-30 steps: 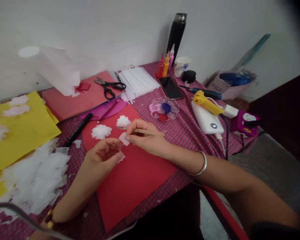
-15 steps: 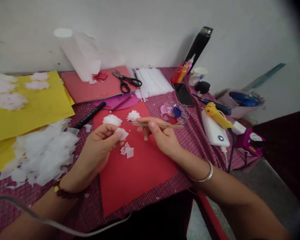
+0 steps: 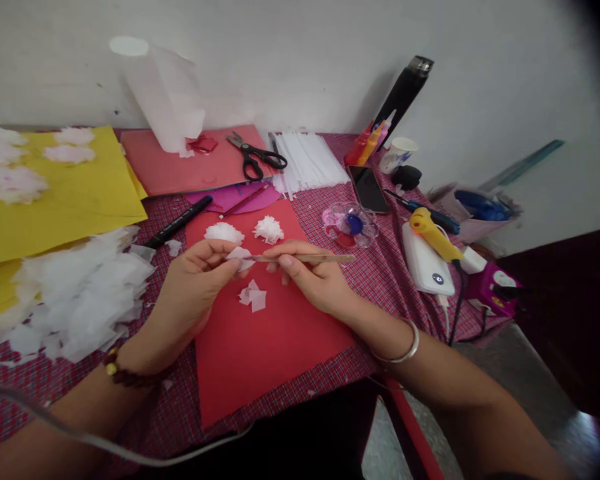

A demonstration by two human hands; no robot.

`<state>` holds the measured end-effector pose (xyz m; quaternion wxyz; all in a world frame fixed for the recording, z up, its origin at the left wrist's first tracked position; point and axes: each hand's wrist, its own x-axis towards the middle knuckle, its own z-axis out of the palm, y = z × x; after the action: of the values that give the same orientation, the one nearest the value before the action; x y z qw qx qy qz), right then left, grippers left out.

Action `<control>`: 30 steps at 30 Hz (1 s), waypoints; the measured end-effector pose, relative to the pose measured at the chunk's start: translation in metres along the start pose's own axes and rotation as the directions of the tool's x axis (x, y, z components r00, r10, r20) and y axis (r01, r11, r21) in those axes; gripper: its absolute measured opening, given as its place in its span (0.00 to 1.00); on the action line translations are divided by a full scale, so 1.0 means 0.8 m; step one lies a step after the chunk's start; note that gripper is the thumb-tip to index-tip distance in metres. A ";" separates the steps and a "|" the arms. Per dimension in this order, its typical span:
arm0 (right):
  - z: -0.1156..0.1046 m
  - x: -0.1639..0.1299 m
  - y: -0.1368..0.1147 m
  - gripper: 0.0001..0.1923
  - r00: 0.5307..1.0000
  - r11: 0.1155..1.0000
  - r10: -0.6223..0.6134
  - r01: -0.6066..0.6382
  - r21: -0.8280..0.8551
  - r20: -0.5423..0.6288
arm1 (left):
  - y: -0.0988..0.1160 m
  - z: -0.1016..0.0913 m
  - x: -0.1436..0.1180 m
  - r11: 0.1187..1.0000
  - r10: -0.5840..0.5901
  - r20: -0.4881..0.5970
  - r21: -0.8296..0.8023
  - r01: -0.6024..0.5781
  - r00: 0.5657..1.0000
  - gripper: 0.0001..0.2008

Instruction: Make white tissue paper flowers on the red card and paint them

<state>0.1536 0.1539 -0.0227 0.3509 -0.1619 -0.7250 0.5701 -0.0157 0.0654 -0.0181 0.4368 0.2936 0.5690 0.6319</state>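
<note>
— 2 hands meet over a red sheet (image 3: 260, 347) on the counter (image 3: 375, 267), which is covered in checked cloth. What does each hold?

— The left hand (image 3: 195, 287) has its grip closed, thumb and fingertips pinching a small white tissue piece (image 3: 241, 256). The right hand (image 3: 313, 280) has its grip closed around a thin stick (image 3: 305, 258), lying level, its tip touching that tissue piece.

— And where is the tissue piece?

— Lifted just above the red sheet, between the 2 hands. Below it lie a few loose tissue squares (image 3: 253, 297); just beyond sit 2 white tissue puffs (image 3: 245, 231).

— What surrounds them?

— At left, a heap of white tissue (image 3: 75, 300) and yellow paper (image 3: 55, 193). Toward the wall, scissors (image 3: 257, 159) rest on a pink sheet (image 3: 180, 170), a black marker (image 3: 177, 223) near it. At right stand a paint palette (image 3: 350, 223), a phone (image 3: 369, 189) and a yellow glue gun (image 3: 433, 233).
</note>
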 end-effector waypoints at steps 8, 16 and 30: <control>0.000 0.001 -0.001 0.16 1.000 1.000 0.020 -0.020 0.013 0.012 | 0.006 0.005 -0.004 1.000 -0.006 -0.030 -0.004 0.006 1.000 0.09; -0.005 0.004 -0.001 0.14 0.996 0.985 0.085 -0.078 0.155 -0.039 | 0.006 -0.002 0.000 0.950 -0.110 0.031 -0.292 0.114 0.993 0.11; 0.000 0.005 0.002 0.11 0.977 0.922 0.213 -0.192 0.337 -0.027 | 0.000 0.002 -0.007 0.993 -0.048 0.025 -0.102 0.051 0.999 0.03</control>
<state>0.1502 0.1569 -0.0225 0.3348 -0.1924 -0.5864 0.7121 -0.0118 0.0614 -0.0175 0.4731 0.2635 0.5378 0.6461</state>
